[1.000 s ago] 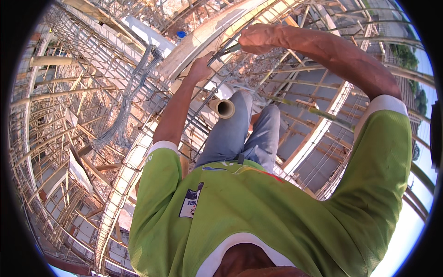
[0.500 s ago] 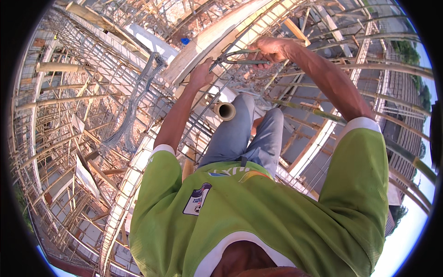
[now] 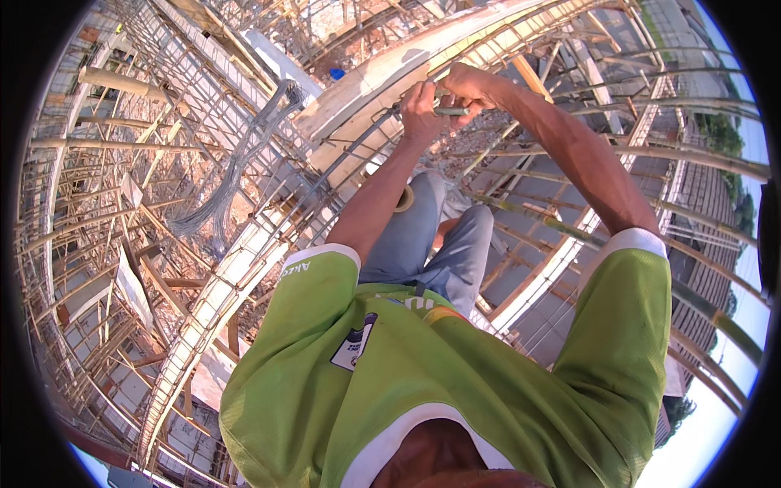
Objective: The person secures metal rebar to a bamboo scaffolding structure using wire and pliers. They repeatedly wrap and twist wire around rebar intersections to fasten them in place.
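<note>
My left hand [image 3: 420, 107] is closed around a steel reinforcing bar [image 3: 358, 146] of a long rebar cage that runs along a wooden formwork beam [image 3: 382, 77]. My right hand [image 3: 470, 85] meets it from the right and grips a slim greenish tool [image 3: 449, 111] held against the same bar. A thin wire seems to sit between the two hands, too small to make out. Both forearms reach up from my green short-sleeved shirt.
A bundle of loose grey wire [image 3: 236, 171] lies on the rebar to the left. Bamboo scaffold poles [image 3: 667, 150] cross at the right, with open gaps far down below. My legs in grey trousers [image 3: 443, 244] stand on the steel. A blue object [image 3: 337, 73] lies beyond the beam.
My right hand has come down from above and joined my left hand at the bar. The view has shifted so both hands sit higher and more central.
</note>
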`<state>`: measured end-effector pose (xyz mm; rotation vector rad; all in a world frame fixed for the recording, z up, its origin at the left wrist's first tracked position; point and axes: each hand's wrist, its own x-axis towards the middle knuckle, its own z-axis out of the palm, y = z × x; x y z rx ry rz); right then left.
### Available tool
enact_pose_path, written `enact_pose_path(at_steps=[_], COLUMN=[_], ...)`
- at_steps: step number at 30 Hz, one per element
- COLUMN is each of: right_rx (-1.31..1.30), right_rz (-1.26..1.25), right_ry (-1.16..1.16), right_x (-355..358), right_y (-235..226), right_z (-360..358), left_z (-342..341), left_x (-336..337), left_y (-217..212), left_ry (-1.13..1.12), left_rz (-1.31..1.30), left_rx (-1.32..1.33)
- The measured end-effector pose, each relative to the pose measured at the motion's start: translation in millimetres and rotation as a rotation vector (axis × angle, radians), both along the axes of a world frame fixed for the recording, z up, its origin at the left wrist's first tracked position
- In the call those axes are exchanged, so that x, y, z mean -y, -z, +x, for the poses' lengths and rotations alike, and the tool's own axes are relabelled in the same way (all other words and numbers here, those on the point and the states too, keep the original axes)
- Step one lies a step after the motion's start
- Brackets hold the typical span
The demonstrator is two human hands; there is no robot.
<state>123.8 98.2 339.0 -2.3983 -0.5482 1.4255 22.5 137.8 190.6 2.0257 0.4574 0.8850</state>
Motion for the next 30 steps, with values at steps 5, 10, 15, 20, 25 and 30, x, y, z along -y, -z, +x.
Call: enact_pose_path(at_steps=[5,10,15,20,25,30], right_rx=[1.05,0.631,-0.095,-0.348,-0.034,0.811], right_rz=[0.099,-0.177,-0.036,0.096,0.158,0.247], right_ry=[-0.996,-0.867,0.0,0.692,0.494,-0.368], right_x=[23.4,-14.2,6.8,29.9,42.4,40.4], right_y=[-23.7,-42.7,-28.0,-14.6,-8.2,-15.5], right_z=[-22.6,-26.1,4.8,-11.8,-22.6,-43.8], left_z=[6.9,13.8,17.4,-10.6,7.6,2.1], left_x=[-17.8,-73.6,-92.9,-21.7,-32.0,-83.3], left_y=[-1.1,-14.0,-33.3,-46.4,-30.1,-36.6], left_ry=[0.13,0.685,0.895,0.377,0.419,0.54], left_rz=[-0.077,-0.369,-0.134,0.09,-0.061,-0.196], left_rx=[0.019,-0.413,-0.58,-0.364,-0.129,-0.573])
